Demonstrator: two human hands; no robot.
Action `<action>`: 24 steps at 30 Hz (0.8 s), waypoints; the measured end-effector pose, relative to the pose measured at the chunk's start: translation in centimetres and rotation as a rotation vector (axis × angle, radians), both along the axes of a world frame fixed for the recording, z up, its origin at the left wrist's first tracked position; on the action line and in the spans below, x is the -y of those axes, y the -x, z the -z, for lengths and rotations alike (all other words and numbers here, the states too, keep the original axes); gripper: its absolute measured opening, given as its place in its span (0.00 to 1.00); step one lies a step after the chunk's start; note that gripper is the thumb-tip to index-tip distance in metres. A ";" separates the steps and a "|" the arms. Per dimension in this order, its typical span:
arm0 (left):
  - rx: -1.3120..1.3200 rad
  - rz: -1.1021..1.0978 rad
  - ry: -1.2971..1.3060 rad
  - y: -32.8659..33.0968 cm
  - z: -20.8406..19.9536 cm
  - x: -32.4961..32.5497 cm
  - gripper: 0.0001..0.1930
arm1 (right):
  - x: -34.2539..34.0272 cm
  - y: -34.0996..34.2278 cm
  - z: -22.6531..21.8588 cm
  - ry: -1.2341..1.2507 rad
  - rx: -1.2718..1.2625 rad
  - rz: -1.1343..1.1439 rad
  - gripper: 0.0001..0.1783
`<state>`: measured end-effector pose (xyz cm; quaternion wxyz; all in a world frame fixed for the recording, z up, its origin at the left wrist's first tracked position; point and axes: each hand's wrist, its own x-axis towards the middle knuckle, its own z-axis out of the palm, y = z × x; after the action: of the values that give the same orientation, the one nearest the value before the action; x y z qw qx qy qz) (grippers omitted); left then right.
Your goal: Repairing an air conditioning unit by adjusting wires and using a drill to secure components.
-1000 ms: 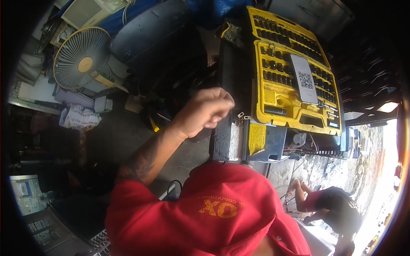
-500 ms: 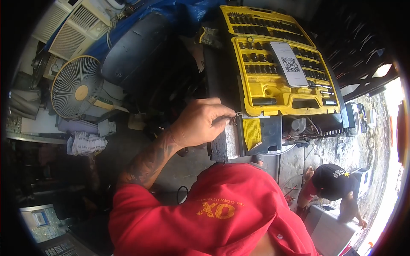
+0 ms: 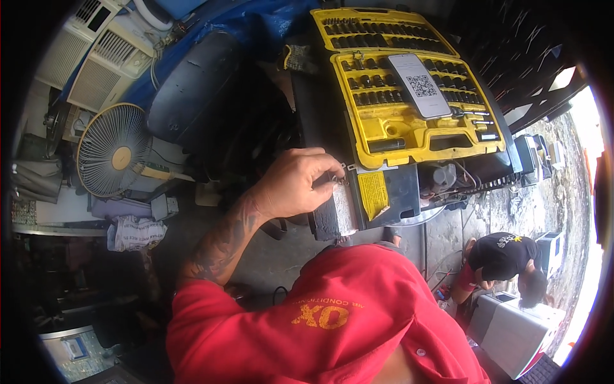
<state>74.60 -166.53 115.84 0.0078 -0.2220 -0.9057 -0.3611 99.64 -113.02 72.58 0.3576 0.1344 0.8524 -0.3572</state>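
Note:
My left hand (image 3: 297,182) reaches in from the lower left, thumb and fingertips pinched together at the top edge of a rough grey-white block (image 3: 336,211). Something small and dark seems to sit at the fingertips, but I cannot make it out. Beside the fingertips a small metal tab (image 3: 348,167) sticks out. Against the block stands a dark appliance casing (image 3: 403,192) bearing a yellow label (image 3: 373,195). On top of it lies an opened yellow socket-set case (image 3: 374,121) with several black sockets. A smartphone (image 3: 419,115) rests across the sockets. My right hand is out of view.
A yellowish fan (image 3: 121,157) and window air conditioners (image 3: 105,73) stand at left, near a dark curved panel (image 3: 192,86). A glove (image 3: 299,59) lies beyond the case. Lower right, a co-worker (image 3: 502,256) bends over a white appliance (image 3: 518,333).
The view has shifted slightly, so the case and casing appear further left. My left hand keeps its pinch at the block's edge. The co-worker has bent further over the white appliance.

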 end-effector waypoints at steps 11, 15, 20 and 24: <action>-0.218 0.043 0.239 -0.6 1.7 -1.0 0.08 | 2.6 3.8 0.6 0.053 -0.057 0.028 0.06; -0.159 0.050 0.097 0.7 2.2 -1.1 0.08 | 3.5 4.5 0.5 0.071 -0.070 0.051 0.06; 0.232 -0.003 0.025 2.1 0.7 -1.8 0.08 | 3.3 1.1 -0.5 0.045 -0.091 0.222 0.05; 0.251 -0.039 -0.040 1.4 0.9 -1.7 0.06 | 2.8 -2.1 -2.6 0.011 -0.165 0.385 0.06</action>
<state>73.18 -164.87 114.95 -0.0941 -0.1574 -0.8963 -0.4039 101.74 -115.85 75.20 0.2126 0.2631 0.8354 -0.4332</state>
